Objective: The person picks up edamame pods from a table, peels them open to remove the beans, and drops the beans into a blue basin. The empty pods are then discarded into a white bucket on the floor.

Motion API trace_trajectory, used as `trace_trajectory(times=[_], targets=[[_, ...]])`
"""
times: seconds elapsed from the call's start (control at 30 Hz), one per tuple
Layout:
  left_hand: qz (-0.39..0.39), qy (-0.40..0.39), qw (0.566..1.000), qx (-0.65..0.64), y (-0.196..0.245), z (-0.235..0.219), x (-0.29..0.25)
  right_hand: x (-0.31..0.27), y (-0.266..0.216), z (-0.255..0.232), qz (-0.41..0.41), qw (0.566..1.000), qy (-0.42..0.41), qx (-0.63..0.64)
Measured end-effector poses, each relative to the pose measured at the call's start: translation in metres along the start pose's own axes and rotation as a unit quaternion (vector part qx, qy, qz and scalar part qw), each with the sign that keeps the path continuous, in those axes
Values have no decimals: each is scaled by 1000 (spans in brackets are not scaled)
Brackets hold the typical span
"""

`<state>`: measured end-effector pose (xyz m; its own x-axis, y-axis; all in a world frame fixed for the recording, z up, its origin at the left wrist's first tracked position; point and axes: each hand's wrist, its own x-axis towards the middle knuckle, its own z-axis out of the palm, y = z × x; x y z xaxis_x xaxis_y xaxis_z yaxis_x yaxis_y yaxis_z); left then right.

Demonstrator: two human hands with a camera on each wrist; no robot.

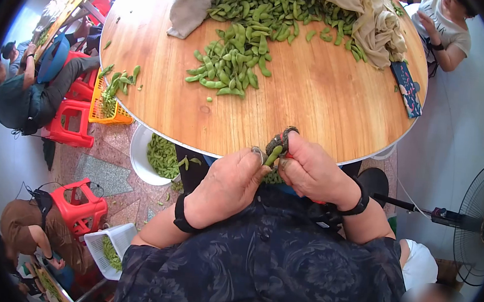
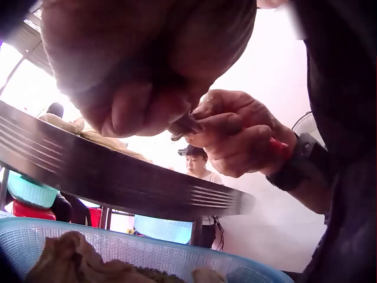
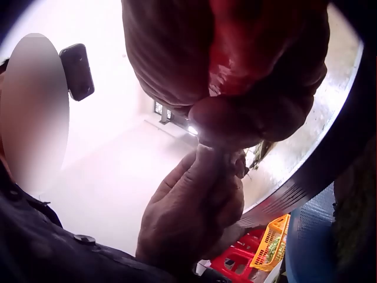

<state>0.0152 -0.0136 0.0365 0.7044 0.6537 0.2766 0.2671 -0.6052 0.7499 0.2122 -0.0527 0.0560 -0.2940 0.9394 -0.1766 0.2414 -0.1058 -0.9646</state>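
Note:
In the head view my left hand pinches a green soybean pod between thumb and fingertips, in front of the table edge. My right hand meets it from the other side, its curled fingers gripping a red-handled tool that runs through the palm; I cannot tell its kind. Dark wrapping covers the right forefinger. Both hands nearly touch at the fingertips in the left and right wrist views. A large heap of green soybean pods lies on the round wooden table ahead.
Beige cloth borders the heap, and a blue patterned packet lies at the right. A white bucket of pods stands at the lower left. Below the hands is a blue basket. A fan stands at the right, red stools at the left.

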Motion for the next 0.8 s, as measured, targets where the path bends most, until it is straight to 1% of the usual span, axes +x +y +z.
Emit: trace_trajectory(times=[0.1,0.13,0.17,0.2,0.23,0.27,0.3,0.33,0.37,0.4,0.43,0.47,0.5,0.53,0.57,0.6,0.63,0.7,0.73,0.77,0.8], targets=[[12,-10,999,-34,-7,-2,-3,0,-3,3,2,999,-10,36],[-96,-79,974,-190,-6,-7,-5,-1,-2,4,4,999,-9,38],[-202,-145,908,-339,-6,-11,-6,0,0,4,19,992,-34,116],[-222,-168,865,-418,-14,-11,-10,-1,1,5,35,978,-59,195],[-225,-170,864,-417,-16,-7,-12,-1,1,7,36,978,-58,198],[-244,-159,783,-549,-17,-4,-12,0,-1,7,57,966,-63,243],[-259,-144,684,-667,-17,-2,-13,0,-2,8,79,952,-67,287],[-259,-146,684,-666,-16,-5,-11,1,-2,8,78,952,-65,288],[-248,-149,772,-565,-13,-9,-8,0,-3,8,89,947,-57,302],[-232,-148,847,-456,-10,-13,-5,0,-3,8,100,943,-49,315],[-211,-144,906,-337,-8,-15,-4,-1,-1,9,101,943,-48,315],[-67,-35,988,-131,-11,-7,-8,-1,1,11,84,957,-23,277],[-67,-34,988,-131,-6,-7,-6,-2,3,13,67,969,0,239],[-55,-1,995,-79,2,-9,-4,-3,2,15,67,969,-2,238],[-43,32,998,-26,6,-11,-2,-5,-1,18,32,979,15,199],[34,55,998,7,-2,-6,-2,-6,-2,20,-5,987,32,159],[33,56,998,9,-3,-4,-3,-7,-2,23,-6,987,30,159],[45,65,996,-37,-3,-2,-6,-8,-1,28,-23,985,64,159],[-48,34,994,-91,-4,-2,-13,-9,-1,30,-22,985,63,161],[-50,33,994,-90,-3,-2,-14,-10,0,32,-20,983,68,167],[-179,-15,941,-288,0,-4,-13,-10,0,33,-19,982,73,173]])
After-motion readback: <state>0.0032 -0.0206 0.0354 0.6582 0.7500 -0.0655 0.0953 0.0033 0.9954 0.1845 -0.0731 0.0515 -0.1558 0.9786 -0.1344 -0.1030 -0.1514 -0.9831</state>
